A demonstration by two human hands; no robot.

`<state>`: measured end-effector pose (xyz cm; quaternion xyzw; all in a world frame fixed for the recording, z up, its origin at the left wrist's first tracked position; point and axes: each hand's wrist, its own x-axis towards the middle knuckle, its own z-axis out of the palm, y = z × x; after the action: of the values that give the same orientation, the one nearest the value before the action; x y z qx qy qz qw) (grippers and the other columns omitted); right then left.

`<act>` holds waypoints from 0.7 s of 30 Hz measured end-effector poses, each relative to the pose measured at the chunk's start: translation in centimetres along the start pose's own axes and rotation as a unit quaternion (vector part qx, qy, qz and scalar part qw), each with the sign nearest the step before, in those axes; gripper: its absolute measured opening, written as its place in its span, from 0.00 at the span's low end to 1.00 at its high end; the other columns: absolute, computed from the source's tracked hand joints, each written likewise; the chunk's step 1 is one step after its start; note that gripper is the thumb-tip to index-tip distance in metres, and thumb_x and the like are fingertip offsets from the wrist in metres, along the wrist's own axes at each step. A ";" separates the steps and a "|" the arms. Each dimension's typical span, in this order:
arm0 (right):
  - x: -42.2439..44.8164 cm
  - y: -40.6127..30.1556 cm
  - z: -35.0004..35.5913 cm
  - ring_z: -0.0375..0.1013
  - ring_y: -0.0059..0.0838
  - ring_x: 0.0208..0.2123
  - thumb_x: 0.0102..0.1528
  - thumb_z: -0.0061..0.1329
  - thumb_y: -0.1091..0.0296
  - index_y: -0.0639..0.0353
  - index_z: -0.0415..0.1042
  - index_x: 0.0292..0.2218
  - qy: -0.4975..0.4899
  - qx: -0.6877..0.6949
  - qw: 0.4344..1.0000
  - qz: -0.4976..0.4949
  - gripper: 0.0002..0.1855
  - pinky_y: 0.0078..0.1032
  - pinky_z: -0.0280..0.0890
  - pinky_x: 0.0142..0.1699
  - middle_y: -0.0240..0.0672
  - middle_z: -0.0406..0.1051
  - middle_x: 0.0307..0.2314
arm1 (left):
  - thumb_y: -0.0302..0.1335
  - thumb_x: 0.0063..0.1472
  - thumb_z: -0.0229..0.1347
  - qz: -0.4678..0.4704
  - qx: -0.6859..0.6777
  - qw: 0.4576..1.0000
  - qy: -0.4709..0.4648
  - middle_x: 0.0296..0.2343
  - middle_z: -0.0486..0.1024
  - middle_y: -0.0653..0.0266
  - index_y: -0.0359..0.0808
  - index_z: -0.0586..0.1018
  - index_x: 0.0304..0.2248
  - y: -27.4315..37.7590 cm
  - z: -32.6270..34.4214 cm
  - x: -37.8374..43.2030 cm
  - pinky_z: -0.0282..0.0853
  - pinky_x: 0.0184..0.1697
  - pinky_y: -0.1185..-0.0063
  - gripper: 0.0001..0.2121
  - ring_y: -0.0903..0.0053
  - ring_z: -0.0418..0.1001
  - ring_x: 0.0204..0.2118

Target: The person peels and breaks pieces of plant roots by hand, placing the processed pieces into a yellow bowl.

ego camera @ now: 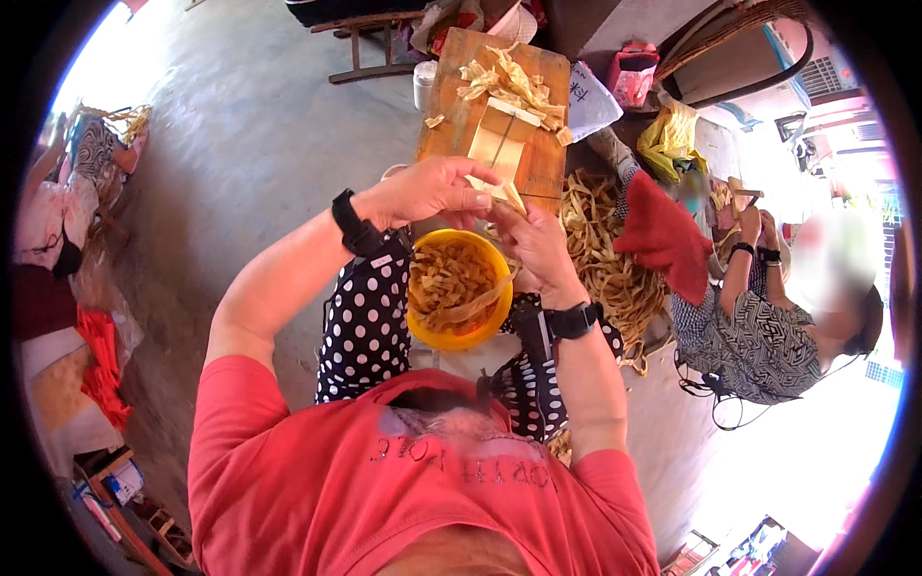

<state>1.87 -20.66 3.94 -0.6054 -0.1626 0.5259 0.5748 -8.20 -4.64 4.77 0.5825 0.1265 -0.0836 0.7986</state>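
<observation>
A pale strip of dried plant material (508,196) is pinched between my left hand (450,193) and my right hand (529,234), which meet at the near end of a wooden bench (450,93). Some fingertips are hidden behind the strip and the other fingers. Just beyond them, a small wooden block or frame (498,140) with a dark line along its middle lies on the bench. Folded dried strips (515,79) are heaped at the bench's far end. Below my hands, a yellow bucket (425,338) holds many short brown pieces (450,277), and a long strip hangs into it from near my right hand.
A large pile of long dried strips (605,245) lies on the floor at right, beside a red cloth (666,234). A co-worker (763,338) sits farther right, hands raised. Another person (65,209) is at the left edge. A white container (425,83) stands beside the bench.
</observation>
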 end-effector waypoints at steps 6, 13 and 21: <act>-2.8 0.8 0.7 0.53 0.10 0.15 0.51 0.41 0.68 0.63 0.64 0.31 -0.008 0.062 0.998 -0.028 0.08 0.09 0.48 0.18 0.23 0.59 0.16 | 0.28 0.55 0.47 0.013 0.034 0.990 0.138 0.20 0.70 0.69 0.33 0.69 0.29 -1.7 2.5 -4.0 0.63 0.23 0.90 0.06 0.87 0.68 0.20; -4.1 4.9 -0.9 0.53 0.11 0.15 0.51 0.42 0.64 0.63 0.63 0.30 0.030 0.019 0.999 0.010 0.10 0.10 0.49 0.19 0.23 0.59 0.16 | 0.26 0.53 0.48 -0.027 0.010 0.975 0.220 0.19 0.70 0.68 0.31 0.71 0.26 -7.0 4.6 -4.8 0.63 0.23 0.89 0.06 0.86 0.66 0.19; -5.1 6.5 -2.3 0.58 0.15 0.19 0.52 0.37 0.64 0.65 0.63 0.31 0.022 -0.125 0.992 -0.001 0.12 0.14 0.55 0.24 0.27 0.62 0.18 | 0.28 0.50 0.50 0.023 0.375 0.908 0.187 0.23 0.71 0.56 0.34 0.72 0.33 -10.9 6.2 -2.7 0.62 0.33 0.76 0.10 0.63 0.68 0.29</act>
<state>-0.90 -27.79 0.11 -0.6837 -0.2155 0.4874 0.4986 -13.24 -13.97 -2.53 0.8466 0.2201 0.0040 0.4846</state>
